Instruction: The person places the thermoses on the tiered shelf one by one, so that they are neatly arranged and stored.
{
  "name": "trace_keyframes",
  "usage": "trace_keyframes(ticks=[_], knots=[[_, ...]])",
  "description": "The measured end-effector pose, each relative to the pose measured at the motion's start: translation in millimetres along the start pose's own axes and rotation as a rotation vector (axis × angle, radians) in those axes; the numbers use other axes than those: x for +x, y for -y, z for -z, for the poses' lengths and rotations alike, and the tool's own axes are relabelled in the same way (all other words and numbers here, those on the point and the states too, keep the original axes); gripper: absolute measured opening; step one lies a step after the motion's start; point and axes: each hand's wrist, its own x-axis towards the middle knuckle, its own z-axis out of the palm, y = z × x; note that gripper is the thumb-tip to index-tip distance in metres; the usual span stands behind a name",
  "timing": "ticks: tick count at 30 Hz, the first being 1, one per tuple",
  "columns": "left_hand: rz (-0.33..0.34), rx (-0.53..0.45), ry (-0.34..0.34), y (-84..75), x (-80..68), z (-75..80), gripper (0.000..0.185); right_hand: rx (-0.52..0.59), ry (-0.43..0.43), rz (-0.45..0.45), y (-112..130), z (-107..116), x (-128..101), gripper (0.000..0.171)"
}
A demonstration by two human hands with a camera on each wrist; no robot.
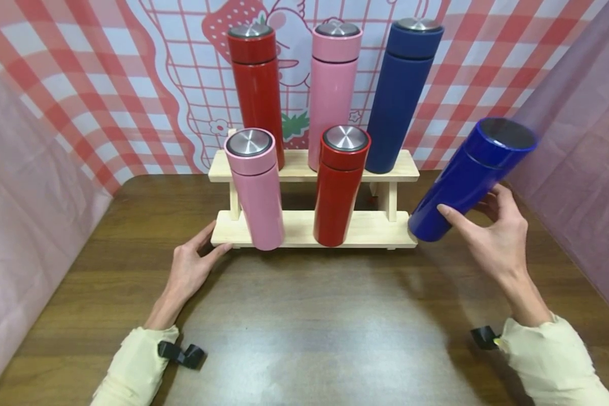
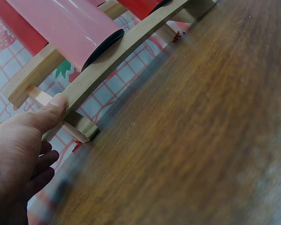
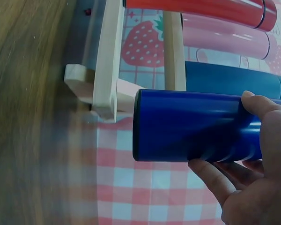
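Observation:
My right hand (image 1: 487, 231) grips a glossy blue bottle (image 1: 467, 180) around its lower body. The bottle is tilted, its base just off the right end of the wooden rack (image 1: 370, 225); the right wrist view shows the blue bottle (image 3: 192, 126) held clear of the rack's end (image 3: 107, 56). My left hand (image 1: 200, 259) lies on the table with straight fingers, and its thumb (image 2: 54, 105) touches the left end of the lower shelf (image 2: 112, 61). On that shelf stand a pink bottle (image 1: 256, 192) and a red bottle (image 1: 339, 186).
The upper shelf carries a red bottle (image 1: 256, 84), a pink bottle (image 1: 332, 84) and a dark blue bottle (image 1: 401, 96). The brown wooden table (image 1: 314, 327) stretches in front of the rack. Pink sheets flank both sides, with a checked backdrop behind.

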Motion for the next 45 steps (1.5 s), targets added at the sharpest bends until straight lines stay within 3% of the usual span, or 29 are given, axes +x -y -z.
trace_keyframes(ticks=[45], knots=[[-0.014, 0.006, -0.011, 1.7, 1.3, -1.2, 0.063, 0.054, 0.148, 0.047, 18, -49, -9, 0.066]])
